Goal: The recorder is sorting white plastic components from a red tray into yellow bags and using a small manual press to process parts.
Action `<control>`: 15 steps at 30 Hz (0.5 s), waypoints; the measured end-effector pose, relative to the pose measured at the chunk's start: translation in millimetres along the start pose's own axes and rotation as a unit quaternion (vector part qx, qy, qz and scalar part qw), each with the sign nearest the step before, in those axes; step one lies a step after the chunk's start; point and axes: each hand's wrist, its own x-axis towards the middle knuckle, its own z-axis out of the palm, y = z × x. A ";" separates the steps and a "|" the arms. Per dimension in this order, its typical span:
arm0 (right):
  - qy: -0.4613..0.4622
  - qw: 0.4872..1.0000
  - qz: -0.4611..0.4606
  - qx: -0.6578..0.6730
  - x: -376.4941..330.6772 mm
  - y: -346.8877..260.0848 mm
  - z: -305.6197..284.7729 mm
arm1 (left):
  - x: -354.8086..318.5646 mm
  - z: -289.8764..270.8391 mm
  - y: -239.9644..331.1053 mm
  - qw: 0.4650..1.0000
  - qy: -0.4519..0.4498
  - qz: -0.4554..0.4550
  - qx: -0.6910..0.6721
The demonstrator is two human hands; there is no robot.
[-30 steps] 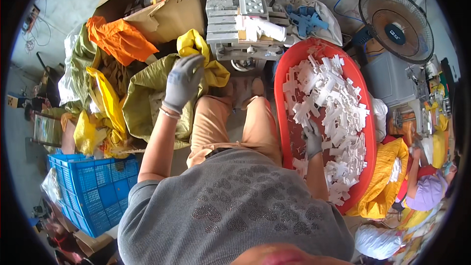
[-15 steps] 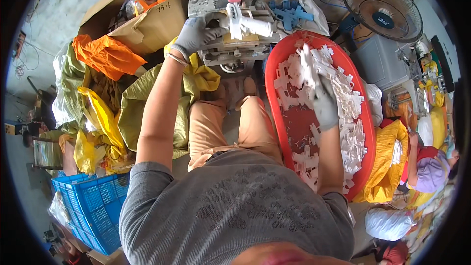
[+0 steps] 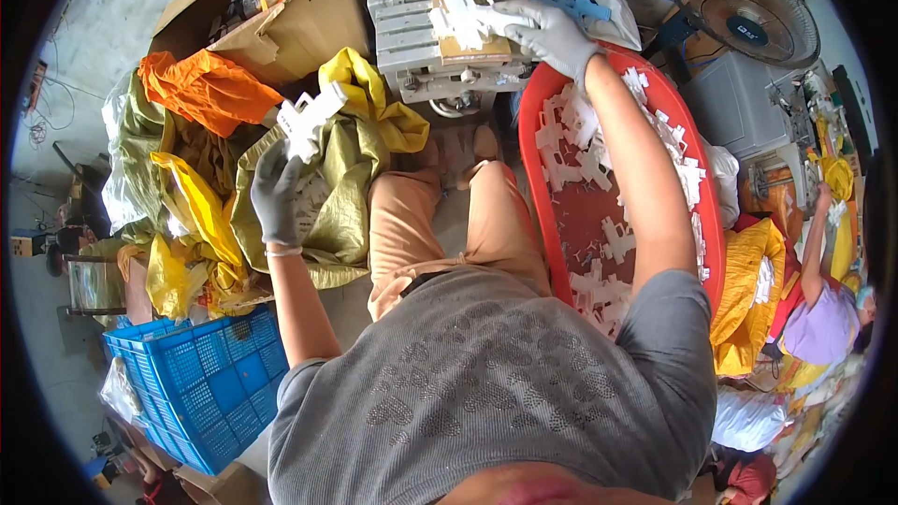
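My left hand (image 3: 274,194), in a grey glove, is over the open olive-green sack (image 3: 352,206) at the left. A white plastic toy gun piece (image 3: 313,117) is at its fingertips, with the lower end against the fingers. At the machine (image 3: 404,23), my gloved right hand (image 3: 552,35) grips another white toy gun piece (image 3: 460,14) by its right end. That piece rests over a tan block (image 3: 474,51) on the machine bed. White pieces show partly inside the sack.
A red oval tub (image 3: 550,262) of white pieces stands at my right. Beyond it are blue toy gun pieces (image 3: 572,0) in a white bag and a fan (image 3: 744,14). A cardboard box (image 3: 309,23) and blue crate (image 3: 201,383) are at left. Another person (image 3: 818,323) sits far right.
My left hand has moved from the machine to the sack with a white toy gun piece. My right hand has brought another from the red tub up to the machine.
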 end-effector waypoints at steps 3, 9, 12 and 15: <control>-0.007 0.994 -0.011 -0.112 -9.4 -6.1 5.1 | -20.3 -23.7 -30.0 0.999 0.017 -0.024 0.012; -0.007 0.948 -0.006 -0.319 -18.2 2.2 0.2 | -37.0 -30.6 -55.0 0.998 0.028 -0.045 0.038; 0.131 0.987 -0.094 -0.020 -62.6 -12.8 8.4 | -48.6 -51.4 -65.2 0.994 0.053 -0.050 0.082; 0.110 0.958 0.050 -0.259 -144.6 53.8 -24.4 | -53.2 -62.5 -76.9 0.980 0.054 -0.036 0.188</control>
